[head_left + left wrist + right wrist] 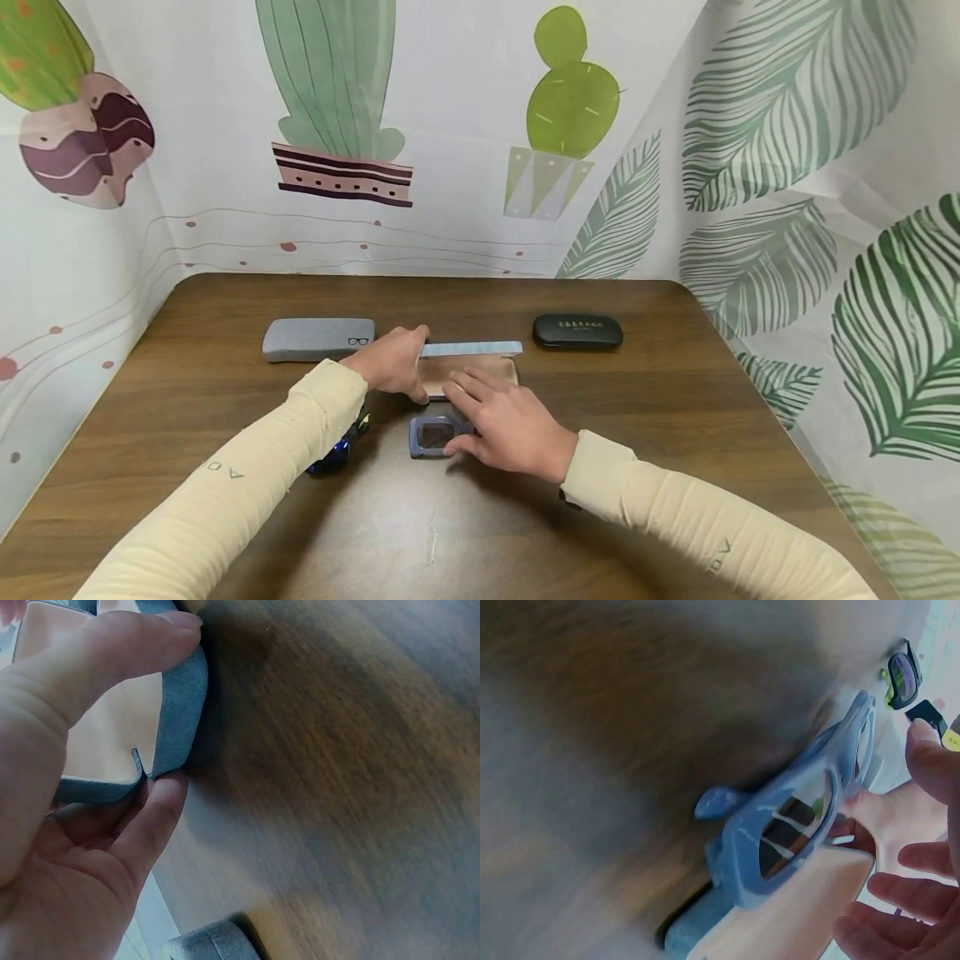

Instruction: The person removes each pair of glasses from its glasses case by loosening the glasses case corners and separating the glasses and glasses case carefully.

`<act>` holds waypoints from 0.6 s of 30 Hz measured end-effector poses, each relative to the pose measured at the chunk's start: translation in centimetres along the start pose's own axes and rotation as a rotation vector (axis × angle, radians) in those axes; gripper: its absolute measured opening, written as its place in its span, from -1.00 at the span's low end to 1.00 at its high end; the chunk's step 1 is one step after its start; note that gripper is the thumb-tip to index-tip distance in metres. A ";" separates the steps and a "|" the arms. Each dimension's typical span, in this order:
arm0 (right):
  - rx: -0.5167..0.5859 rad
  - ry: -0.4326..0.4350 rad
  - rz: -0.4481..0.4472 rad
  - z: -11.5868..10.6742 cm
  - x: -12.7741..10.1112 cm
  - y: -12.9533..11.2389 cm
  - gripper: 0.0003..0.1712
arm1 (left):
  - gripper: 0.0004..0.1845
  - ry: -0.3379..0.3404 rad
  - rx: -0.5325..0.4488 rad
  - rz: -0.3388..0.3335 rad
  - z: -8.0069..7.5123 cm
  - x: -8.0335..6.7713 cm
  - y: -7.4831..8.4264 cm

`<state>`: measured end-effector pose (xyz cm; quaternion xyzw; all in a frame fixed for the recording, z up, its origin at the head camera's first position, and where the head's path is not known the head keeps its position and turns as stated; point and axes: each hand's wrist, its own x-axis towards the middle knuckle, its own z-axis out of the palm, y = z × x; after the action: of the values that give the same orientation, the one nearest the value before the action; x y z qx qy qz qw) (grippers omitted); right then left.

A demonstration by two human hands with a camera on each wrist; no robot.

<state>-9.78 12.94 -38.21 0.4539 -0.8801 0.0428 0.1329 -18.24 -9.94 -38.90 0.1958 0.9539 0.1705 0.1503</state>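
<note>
An open glasses case (pixel 480 348), blue outside with a pale peach lining, lies mid-table with its lid raised at the back. My left hand (pixel 393 362) grips the case's left end; in the left wrist view the thumb (pixel 142 645) lies over the front wall and fingertips press by the hinge. Just in front of the case stand blue-framed sunglasses (pixel 742 855) with dark lenses. My right hand (pixel 510 425) hovers over their right side, fingers spread and loosely bent, apart from the frame in the right wrist view. It hides part of the glasses in the head view.
Left of the open case lies a closed grey glasses case (pixel 300 340); a black one (pixel 577 332) is at the right. Dark blue sunglasses with yellow-green parts (pixel 333 458) are partly hidden behind the left sleeve. A printed cloth (pixel 465 125) hangs along the table's back edge.
</note>
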 end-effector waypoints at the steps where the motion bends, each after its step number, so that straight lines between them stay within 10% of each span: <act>1: -0.006 0.004 0.005 0.0 -0.1 0.2 -0.13 | 0.05 0.000 0.000 0.001 0.0 0.0 0.0; 18: -0.045 0.073 0.110 -1.0 -0.7 4.1 -0.11 | 0.09 -0.002 0.000 0.003 0.0 -0.1 0.1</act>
<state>-12.52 16.06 -37.29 0.3999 -0.8990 0.0467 0.1725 -18.10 -9.88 -38.80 0.1976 0.9535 0.1706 0.1509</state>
